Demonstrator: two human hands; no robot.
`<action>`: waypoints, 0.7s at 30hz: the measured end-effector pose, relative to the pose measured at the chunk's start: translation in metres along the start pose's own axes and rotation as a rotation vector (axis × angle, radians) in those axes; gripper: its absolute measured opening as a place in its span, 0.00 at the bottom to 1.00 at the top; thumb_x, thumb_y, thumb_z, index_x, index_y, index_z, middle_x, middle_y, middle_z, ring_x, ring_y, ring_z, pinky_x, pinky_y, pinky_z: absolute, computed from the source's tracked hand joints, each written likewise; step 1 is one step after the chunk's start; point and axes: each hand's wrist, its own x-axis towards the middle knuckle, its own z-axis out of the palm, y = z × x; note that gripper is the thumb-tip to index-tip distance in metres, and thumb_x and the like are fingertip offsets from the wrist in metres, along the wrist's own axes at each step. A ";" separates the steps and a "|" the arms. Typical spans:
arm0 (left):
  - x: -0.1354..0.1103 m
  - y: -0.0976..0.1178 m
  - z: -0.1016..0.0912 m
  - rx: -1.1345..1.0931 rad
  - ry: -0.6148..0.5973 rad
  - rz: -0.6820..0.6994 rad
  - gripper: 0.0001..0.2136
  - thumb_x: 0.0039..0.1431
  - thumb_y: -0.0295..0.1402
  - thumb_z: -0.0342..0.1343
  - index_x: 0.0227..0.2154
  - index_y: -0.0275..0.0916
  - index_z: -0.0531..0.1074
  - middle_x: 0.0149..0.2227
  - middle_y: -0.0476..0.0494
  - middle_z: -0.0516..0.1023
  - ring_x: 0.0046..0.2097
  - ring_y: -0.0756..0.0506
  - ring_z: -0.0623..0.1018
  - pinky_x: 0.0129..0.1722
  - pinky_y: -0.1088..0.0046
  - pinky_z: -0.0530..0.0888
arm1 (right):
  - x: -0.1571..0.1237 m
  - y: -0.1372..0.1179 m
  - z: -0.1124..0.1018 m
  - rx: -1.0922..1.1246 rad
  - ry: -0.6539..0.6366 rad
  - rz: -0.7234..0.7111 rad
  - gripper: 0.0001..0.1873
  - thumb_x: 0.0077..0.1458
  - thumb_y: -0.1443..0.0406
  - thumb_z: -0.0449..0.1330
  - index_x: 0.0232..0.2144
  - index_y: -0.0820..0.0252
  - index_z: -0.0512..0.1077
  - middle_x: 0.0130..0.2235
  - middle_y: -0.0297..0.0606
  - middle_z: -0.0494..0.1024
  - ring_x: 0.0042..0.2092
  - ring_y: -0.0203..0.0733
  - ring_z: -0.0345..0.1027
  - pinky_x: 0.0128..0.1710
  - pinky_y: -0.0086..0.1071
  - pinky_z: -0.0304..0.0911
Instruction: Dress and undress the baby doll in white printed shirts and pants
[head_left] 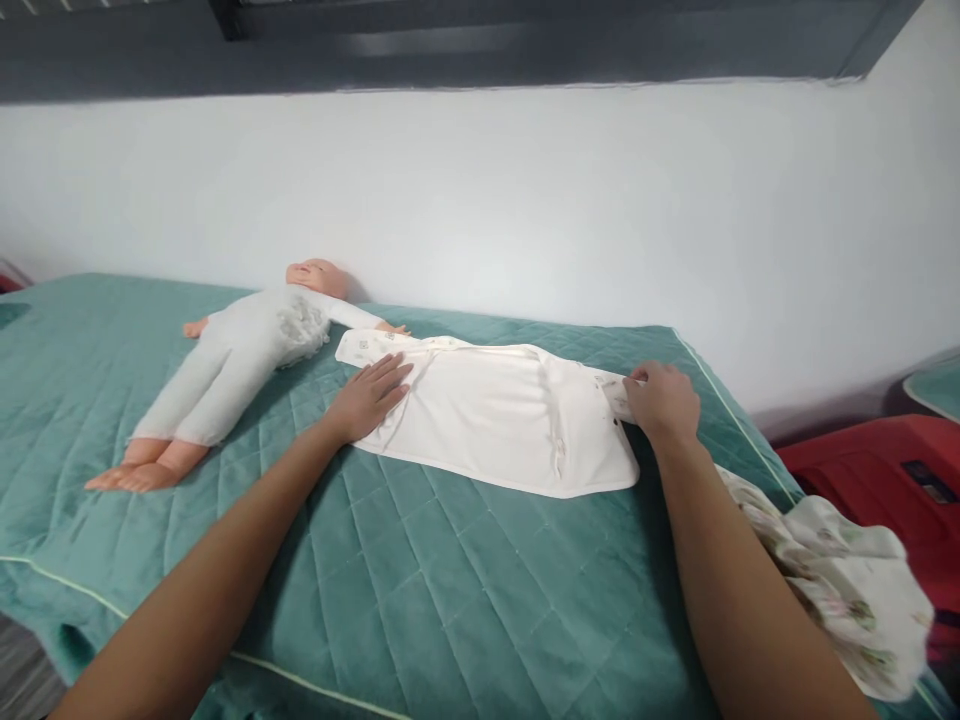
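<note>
- Green quilted cover (465, 600), pale piping at edges.
- Crumpled white floral-print fabric (862, 580), lying at cover's right edge.
- Red hard-shelled case (862, 465), far right.
- Plain white wall (480, 210) behind.
- Dark grey horizontal beam (600, 50) overhead.

The white cloth (480, 420) looks matt, the bedcover (450, 580) velvety.

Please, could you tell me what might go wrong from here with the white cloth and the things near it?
The white cloth could wrinkle or skew if the right hand pulls its pinched end while the left hand presses near the other end.
The doll has one arm stretched close to the cloth's upper edge, so it might be nudged.
The floral cloth is bunched at the bedspread's right edge and might slip off.
</note>
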 end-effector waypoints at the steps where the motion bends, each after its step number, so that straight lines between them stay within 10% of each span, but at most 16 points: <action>1: 0.000 0.001 0.000 -0.003 0.004 -0.005 0.29 0.69 0.51 0.36 0.66 0.44 0.60 0.71 0.44 0.55 0.72 0.41 0.53 0.70 0.53 0.53 | -0.002 -0.002 0.000 0.004 0.020 -0.006 0.16 0.58 0.64 0.53 0.45 0.60 0.76 0.52 0.55 0.74 0.56 0.63 0.65 0.51 0.53 0.63; 21: 0.003 0.005 0.003 0.040 0.063 -0.062 0.26 0.70 0.48 0.38 0.66 0.48 0.61 0.70 0.47 0.58 0.71 0.39 0.57 0.69 0.52 0.57 | -0.091 -0.104 0.016 0.380 -0.303 -0.632 0.31 0.66 0.56 0.49 0.66 0.63 0.58 0.69 0.49 0.57 0.71 0.49 0.46 0.69 0.47 0.48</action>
